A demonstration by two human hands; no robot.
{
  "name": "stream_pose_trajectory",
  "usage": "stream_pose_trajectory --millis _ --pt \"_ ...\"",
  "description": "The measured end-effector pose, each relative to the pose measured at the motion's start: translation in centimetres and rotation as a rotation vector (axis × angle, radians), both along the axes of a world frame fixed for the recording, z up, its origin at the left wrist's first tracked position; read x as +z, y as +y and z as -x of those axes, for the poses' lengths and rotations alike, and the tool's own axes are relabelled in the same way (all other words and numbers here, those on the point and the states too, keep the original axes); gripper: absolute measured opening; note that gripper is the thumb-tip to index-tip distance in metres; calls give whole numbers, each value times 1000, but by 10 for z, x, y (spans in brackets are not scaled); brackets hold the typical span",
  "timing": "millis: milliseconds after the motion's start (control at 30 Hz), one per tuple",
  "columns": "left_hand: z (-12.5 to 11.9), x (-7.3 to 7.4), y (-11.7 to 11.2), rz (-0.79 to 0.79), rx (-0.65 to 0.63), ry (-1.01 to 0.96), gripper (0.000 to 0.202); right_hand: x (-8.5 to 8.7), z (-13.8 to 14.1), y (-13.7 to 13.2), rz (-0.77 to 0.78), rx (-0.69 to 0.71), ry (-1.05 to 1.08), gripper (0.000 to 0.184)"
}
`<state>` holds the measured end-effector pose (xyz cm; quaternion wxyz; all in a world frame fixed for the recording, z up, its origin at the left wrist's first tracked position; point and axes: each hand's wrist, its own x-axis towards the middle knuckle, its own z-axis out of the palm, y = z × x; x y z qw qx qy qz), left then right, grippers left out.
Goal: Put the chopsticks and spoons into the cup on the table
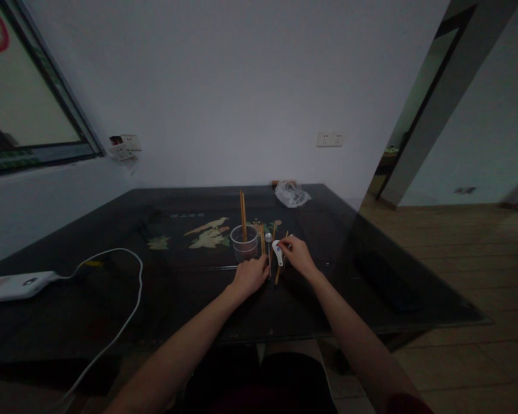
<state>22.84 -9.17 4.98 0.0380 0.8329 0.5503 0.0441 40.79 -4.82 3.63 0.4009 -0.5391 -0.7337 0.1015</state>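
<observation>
A clear plastic cup (244, 244) stands on the dark glass table (181, 299) with chopsticks (243, 215) upright in it. To its right lie a metal spoon (268, 238), a white ceramic spoon (278, 252) and loose wooden chopsticks (278, 273). My left hand (251, 276) rests curled on the table beside the metal spoon's handle and a chopstick; what it grips is hidden. My right hand (297, 255) pinches the white spoon.
A white power bank (15, 285) with a white cable (125, 299) lies at the table's left. A crumpled clear plastic bag (291, 194) sits at the far edge. A wall and sockets (330, 138) stand behind; a wooden floor and a doorway are to the right.
</observation>
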Motion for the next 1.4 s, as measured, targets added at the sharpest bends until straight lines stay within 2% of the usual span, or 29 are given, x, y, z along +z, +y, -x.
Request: stream_pose_trajectory --millis 400,633,933,1200,1400 --pt "9 10 -7 47 -16 75 23 1 0 -1 26 13 -9 16" --pt "24 15 -9 125 -100 78 30 2 0 -2 34 1 11 14" --pt "18 20 -14 55 93 123 45 0 -3 1 44 6 -3 15" --pt "13 14 -11 57 56 105 39 0 -2 0 37 22 5 17" --pt "12 10 -7 48 84 79 39 0 -2 0 46 7 -4 15"
